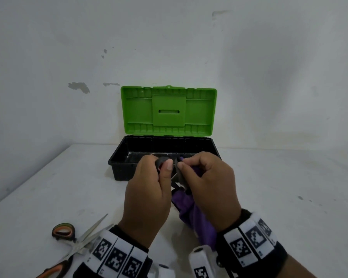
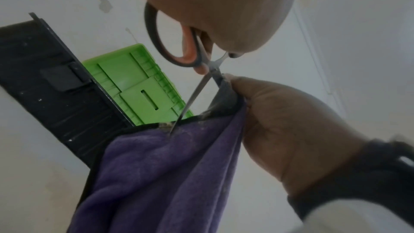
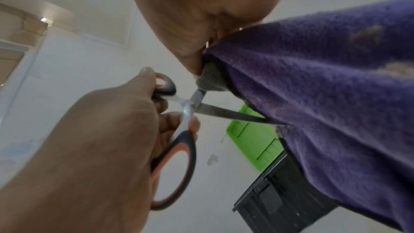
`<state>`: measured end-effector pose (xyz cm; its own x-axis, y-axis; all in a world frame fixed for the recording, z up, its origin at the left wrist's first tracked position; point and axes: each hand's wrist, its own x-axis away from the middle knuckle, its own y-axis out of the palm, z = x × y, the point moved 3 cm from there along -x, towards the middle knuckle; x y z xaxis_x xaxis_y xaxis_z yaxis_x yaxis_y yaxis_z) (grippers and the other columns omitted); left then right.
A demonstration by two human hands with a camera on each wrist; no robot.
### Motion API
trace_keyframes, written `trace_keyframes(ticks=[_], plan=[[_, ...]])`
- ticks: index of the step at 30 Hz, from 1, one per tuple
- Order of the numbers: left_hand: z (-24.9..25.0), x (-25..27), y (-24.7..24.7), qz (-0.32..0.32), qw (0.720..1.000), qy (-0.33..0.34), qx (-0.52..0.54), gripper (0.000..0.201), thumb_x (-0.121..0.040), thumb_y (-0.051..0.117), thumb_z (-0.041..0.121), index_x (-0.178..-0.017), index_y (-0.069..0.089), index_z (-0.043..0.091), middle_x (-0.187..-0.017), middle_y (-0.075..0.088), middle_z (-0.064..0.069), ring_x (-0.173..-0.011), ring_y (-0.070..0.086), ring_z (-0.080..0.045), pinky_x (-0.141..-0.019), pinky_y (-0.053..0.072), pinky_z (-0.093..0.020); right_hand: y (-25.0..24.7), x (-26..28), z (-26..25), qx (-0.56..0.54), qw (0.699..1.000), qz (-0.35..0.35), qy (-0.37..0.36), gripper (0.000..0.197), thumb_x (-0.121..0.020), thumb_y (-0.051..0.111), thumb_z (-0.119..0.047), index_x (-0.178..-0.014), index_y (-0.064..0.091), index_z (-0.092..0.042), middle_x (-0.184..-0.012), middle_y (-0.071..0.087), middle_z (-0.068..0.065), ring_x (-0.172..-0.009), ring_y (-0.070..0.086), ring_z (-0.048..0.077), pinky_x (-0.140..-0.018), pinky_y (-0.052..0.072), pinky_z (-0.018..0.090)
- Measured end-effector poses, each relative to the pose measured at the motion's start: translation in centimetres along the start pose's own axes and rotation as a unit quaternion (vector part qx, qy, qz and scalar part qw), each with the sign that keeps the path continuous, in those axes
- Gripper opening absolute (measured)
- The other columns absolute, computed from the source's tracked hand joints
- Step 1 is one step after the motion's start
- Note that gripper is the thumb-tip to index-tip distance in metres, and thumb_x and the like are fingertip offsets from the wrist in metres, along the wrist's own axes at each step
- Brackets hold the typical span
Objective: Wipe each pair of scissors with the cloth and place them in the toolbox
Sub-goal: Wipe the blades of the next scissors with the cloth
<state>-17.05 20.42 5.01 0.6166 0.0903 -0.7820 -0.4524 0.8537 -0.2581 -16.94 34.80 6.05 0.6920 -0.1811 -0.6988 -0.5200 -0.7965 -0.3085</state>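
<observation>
- Overhead, from the head view: the left hand [image 1: 147, 195] grips the black handle of the held scissors [image 1: 165, 163], blades spread. The right hand [image 1: 209, 185] pinches the purple cloth [image 1: 191, 215] around one blade.
- Both hands are raised just in front of the toolbox [image 1: 121, 169], which stands on the white table [image 1: 289, 197] with its green lid [image 1: 169, 111] upright. No scissors can be made out inside it.
- A second pair of scissors [image 1: 78, 241], orange and black handled, lies on the table at the near left.
- Wristbands carry square coded markers; no readable writing or brand shows.
- Left wrist view: the free blade tip touches the cloth [image 2: 168, 174]; the other blade is wrapped in the right hand [image 2: 291, 130].
- Right wrist view: left-hand fingers [image 3: 163, 104] pass through the handle loops of the scissors [image 3: 179, 151].
</observation>
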Motion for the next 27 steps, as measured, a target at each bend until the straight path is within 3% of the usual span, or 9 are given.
trace_keyframes(ticks=[7, 11, 15, 20, 25, 27], plan=[[-0.3, -0.1, -0.2, -0.002, 1.000, 0.021, 0.002, 0.051, -0.099, 0.029, 0.058, -0.086, 0.050, 0.013, -0.069, 0.056, 0.001, -0.055, 0.061, -0.015, -0.046, 0.050, -0.039, 0.1, 0.9, -0.5, -0.007, 1.000, -0.013, -0.015, 0.008, -0.084, 0.080, -0.016, -0.078, 0.074, -0.017, -0.073, 0.068, -0.008, -0.071, 0.064, 0.006, -0.063, 0.043, 0.006], [0.1, -0.5, -0.1, -0.006, 0.999, 0.035, -0.004, 0.052, -0.100, 0.029, 0.056, -0.085, 0.049, 0.011, -0.070, 0.053, 0.002, -0.053, 0.060, -0.016, -0.044, 0.050, -0.037, -0.4, 0.0, 0.6, -0.015, 0.999, 0.049, 0.007, 0.009, -0.084, 0.080, -0.017, -0.077, 0.074, -0.018, -0.073, 0.069, -0.009, -0.069, 0.065, 0.007, -0.063, 0.049, 0.015], [0.0, -0.8, -0.3, -0.001, 0.998, 0.054, -0.016, 0.050, -0.101, 0.029, 0.055, -0.085, 0.049, 0.011, -0.067, 0.054, 0.001, -0.052, 0.059, -0.015, -0.046, 0.045, -0.028, -0.2, 0.6, 0.1, -0.014, 1.000, 0.025, -0.005, 0.009, -0.084, 0.079, -0.019, -0.078, 0.074, -0.018, -0.074, 0.068, -0.010, -0.070, 0.064, 0.006, -0.064, 0.049, 0.015], [0.4, -0.8, -0.1, -0.004, 0.997, 0.074, -0.033, 0.056, -0.102, 0.027, 0.053, -0.080, 0.049, 0.007, -0.068, 0.051, 0.000, -0.051, 0.054, -0.017, -0.052, 0.042, -0.030, -1.0, -0.8, 1.6, -0.028, 0.995, 0.079, 0.046, 0.011, -0.083, 0.079, -0.018, -0.074, 0.074, -0.021, -0.070, 0.071, -0.010, -0.066, 0.066, 0.006, -0.064, 0.054, 0.028], [0.3, -0.9, -0.2, -0.002, 0.997, 0.074, -0.028, 0.059, -0.101, 0.027, 0.054, -0.081, 0.051, 0.004, -0.070, 0.051, -0.001, -0.051, 0.056, -0.018, -0.045, 0.045, -0.034, -0.3, 0.5, 0.4, -0.024, 0.999, 0.025, 0.014, 0.009, -0.086, 0.078, -0.018, -0.077, 0.074, -0.018, -0.073, 0.069, -0.011, -0.069, 0.066, 0.006, -0.064, 0.050, 0.016], [0.4, -0.9, -0.2, -0.003, 0.996, 0.080, -0.029, 0.059, -0.101, 0.027, 0.054, -0.081, 0.051, 0.005, -0.070, 0.052, -0.002, -0.051, 0.056, -0.018, -0.044, 0.045, -0.035, -0.8, 0.0, 0.8, -0.029, 0.998, 0.049, 0.025, 0.009, -0.084, 0.079, -0.018, -0.076, 0.074, -0.018, -0.072, 0.070, -0.011, -0.069, 0.066, 0.006, -0.064, 0.048, 0.013]])
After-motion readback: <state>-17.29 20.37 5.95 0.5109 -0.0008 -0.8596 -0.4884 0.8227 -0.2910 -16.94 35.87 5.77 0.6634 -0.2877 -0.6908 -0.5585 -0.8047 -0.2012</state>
